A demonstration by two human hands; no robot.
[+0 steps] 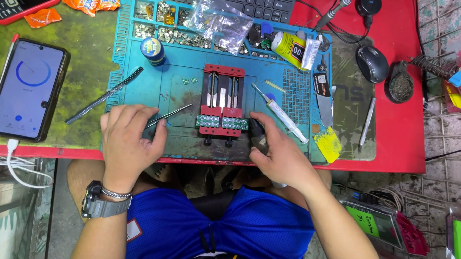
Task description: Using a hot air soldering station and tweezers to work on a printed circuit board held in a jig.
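Observation:
My left hand rests on the near left of the blue work mat and grips metal tweezers, whose tips point right toward the red clamp holder. The holder grips a strip of small green circuit boards at its near end. My right hand sits just right of the strip, fingers curled around a dark handled tool whose tip is hidden. A syringe lies just beyond my right hand.
Trays of small metal parts and a plastic bag line the mat's far edge, with a round tin and a glue tube. A phone lies left; a mouse, keyboard and pen tool right.

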